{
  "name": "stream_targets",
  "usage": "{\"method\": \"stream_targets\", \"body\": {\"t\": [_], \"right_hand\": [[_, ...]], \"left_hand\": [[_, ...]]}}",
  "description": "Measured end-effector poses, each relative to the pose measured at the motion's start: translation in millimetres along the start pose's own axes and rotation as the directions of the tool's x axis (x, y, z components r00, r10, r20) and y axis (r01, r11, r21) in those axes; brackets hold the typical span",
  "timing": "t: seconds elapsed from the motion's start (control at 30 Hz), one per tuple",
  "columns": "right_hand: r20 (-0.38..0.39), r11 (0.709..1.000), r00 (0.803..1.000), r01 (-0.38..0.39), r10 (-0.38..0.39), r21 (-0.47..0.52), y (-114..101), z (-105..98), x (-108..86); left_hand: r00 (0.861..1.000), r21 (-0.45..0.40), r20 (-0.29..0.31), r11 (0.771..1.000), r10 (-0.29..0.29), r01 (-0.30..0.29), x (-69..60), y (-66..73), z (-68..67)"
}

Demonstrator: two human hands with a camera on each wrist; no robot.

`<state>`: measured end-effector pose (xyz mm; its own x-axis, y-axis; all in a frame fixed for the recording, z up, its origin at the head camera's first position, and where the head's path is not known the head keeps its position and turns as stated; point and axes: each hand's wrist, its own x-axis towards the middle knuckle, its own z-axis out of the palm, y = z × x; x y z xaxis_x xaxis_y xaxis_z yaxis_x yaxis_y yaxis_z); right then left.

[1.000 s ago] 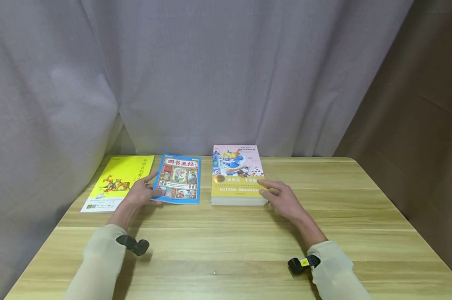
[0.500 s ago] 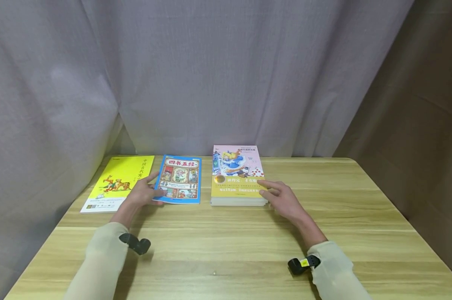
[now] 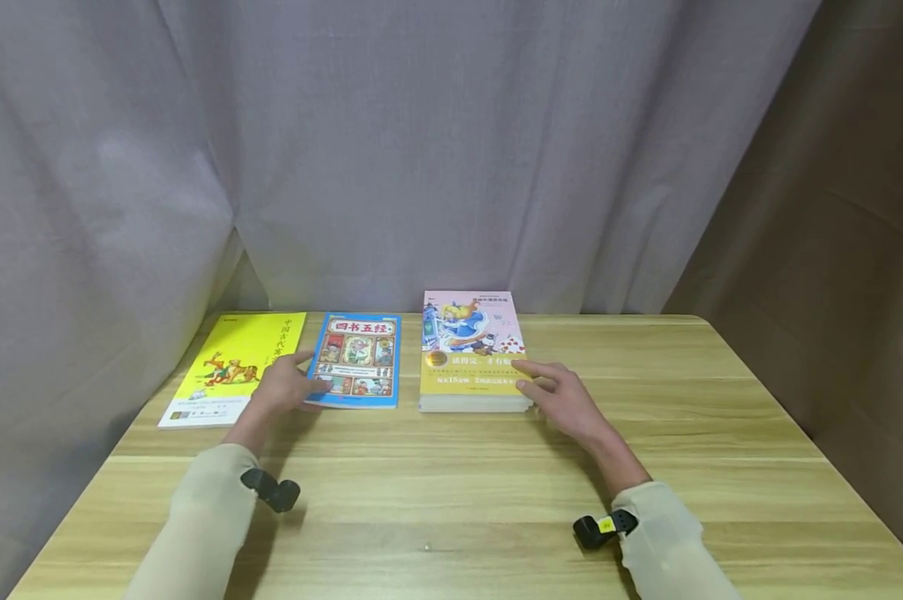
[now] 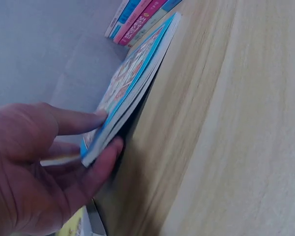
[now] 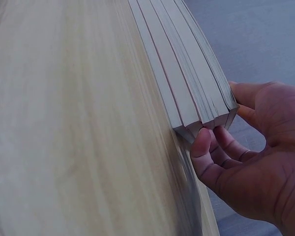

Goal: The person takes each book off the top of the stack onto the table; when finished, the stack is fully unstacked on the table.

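Observation:
In the head view my left hand [image 3: 282, 387] pinches the left edge of a thin blue book [image 3: 356, 360]. The left wrist view shows the thumb [image 4: 81, 120] on the cover and a fingertip beneath the pages. That held edge sits slightly off the tabletop, with a dark gap below. To the right, my right hand [image 3: 567, 400] grips the near right corner of a stack of books [image 3: 472, 342] topped by a pink and yellow cover. In the right wrist view, curled fingers [image 5: 202, 142] press against the side of the page blocks [image 5: 187, 64].
A yellow book [image 3: 234, 354] with a tiger picture lies left of the blue one, partly behind my left hand. Bare wooden table [image 3: 421, 492] spans the foreground. A grey curtain [image 3: 376, 167] hangs along the back edge and a brown one [image 3: 841, 217] at the right.
My left wrist has shifted slightly to the right, still pinching the blue book, which stays almost in place. The right hand and the stack show no clear movement.

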<state>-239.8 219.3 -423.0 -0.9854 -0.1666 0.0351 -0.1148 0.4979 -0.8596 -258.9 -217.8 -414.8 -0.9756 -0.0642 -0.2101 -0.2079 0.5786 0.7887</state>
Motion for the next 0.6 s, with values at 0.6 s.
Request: {"method": "stream_targets", "body": {"t": [0.6], "right_hand": [[-0.003,0.999,1.000,0.027,-0.027,0.023,-0.6,-1.0,-0.9]], "left_hand": [[0.962,0.327,-0.138,0.927,0.238,-0.182,-10.2,26.8,19.3]]}}
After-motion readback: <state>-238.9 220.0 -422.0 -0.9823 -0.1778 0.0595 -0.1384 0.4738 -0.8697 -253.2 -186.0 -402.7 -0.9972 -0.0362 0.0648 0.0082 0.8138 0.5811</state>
